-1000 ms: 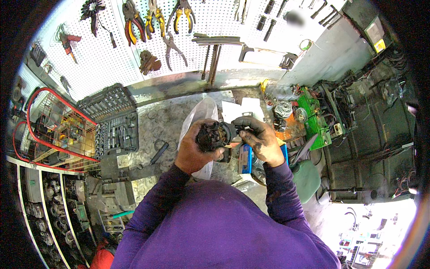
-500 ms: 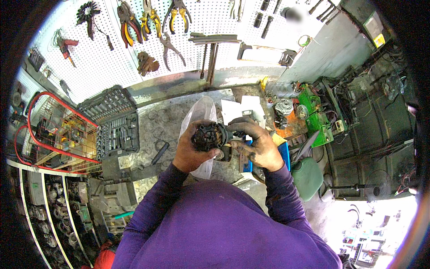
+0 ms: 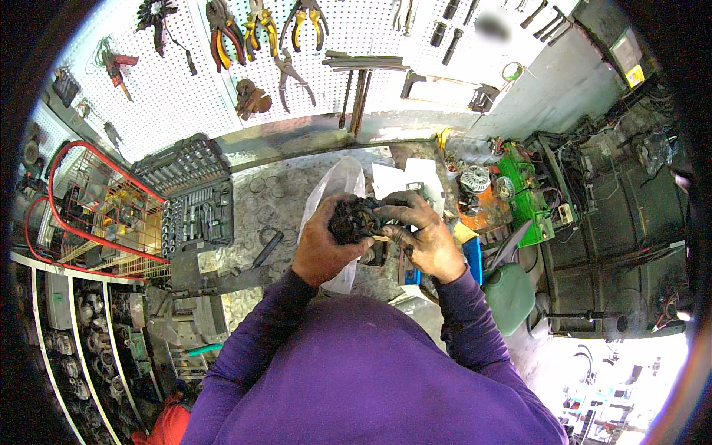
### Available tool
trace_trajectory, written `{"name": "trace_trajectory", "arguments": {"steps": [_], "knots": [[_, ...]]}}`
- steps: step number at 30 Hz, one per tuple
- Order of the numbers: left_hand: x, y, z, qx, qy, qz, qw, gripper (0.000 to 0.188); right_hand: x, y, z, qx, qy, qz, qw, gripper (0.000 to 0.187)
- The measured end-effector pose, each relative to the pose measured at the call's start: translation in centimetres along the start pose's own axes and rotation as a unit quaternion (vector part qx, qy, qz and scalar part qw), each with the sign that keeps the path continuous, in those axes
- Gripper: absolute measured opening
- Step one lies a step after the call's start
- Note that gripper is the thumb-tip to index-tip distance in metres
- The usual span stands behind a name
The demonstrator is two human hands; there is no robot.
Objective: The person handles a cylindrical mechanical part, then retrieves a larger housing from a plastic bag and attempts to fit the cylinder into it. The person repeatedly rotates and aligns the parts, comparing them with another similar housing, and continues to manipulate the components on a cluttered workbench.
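My left hand (image 3: 321,251) grips a dark, greasy round motor part (image 3: 351,219) from the left and below, holding it up over the workbench (image 3: 282,200). My right hand (image 3: 424,236) closes on the same part from the right, fingertips on its top edge, with a thin pale stick or wire (image 3: 380,238) showing between the fingers. Both hands are smeared with black grease. A clear plastic bag (image 3: 334,185) stands just behind the left hand. Purple sleeves cover both forearms.
An open socket set case (image 3: 194,199) lies at the left of the bench, a black tool handle (image 3: 265,249) beside it. Pliers and cutters hang on the white pegboard (image 3: 222,81). White paper (image 3: 406,179), a silver alternator (image 3: 473,180), a green device (image 3: 525,196) and a blue box (image 3: 472,261) crowd the right.
Both hands stay on the dark part. The right hand's fingers have shifted a little across its top. The view has tilted slightly.
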State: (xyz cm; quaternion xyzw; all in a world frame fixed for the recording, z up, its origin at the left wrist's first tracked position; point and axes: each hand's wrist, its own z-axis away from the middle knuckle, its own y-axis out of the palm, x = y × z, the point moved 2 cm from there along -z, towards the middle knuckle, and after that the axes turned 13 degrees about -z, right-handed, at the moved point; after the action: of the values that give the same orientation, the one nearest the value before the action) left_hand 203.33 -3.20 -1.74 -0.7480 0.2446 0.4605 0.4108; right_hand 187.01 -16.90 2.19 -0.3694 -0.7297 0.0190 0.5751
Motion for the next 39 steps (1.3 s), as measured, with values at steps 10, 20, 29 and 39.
{"name": "trace_trajectory", "arguments": {"steps": [10, 20, 29, 39], "knots": [[-0.2, 0.2, 0.1, -0.038, 0.145, -0.112, 0.982, 0.069, 1.9, 0.2, 0.1, -0.061, 0.029, 0.005, 0.998, 0.03], [-1.3, 0.4, 0.5, -0.076, 0.164, -0.117, 0.976, 0.064, 0.2, 2.4, 0.6, -0.217, 0.061, -0.101, 0.969, 0.021], [-2.2, 0.1, 0.3, -0.069, 0.128, -0.121, 0.982, 0.065, -0.6, 2.3, 0.8, -0.19, 0.086, -0.203, 0.957, 0.024], [-2.5, 0.1, 0.5, -0.076, 0.172, -0.166, 0.968, 0.069, 0.0, 1.9, 0.4, -0.157, 0.124, -0.198, 0.96, 0.022]]}}
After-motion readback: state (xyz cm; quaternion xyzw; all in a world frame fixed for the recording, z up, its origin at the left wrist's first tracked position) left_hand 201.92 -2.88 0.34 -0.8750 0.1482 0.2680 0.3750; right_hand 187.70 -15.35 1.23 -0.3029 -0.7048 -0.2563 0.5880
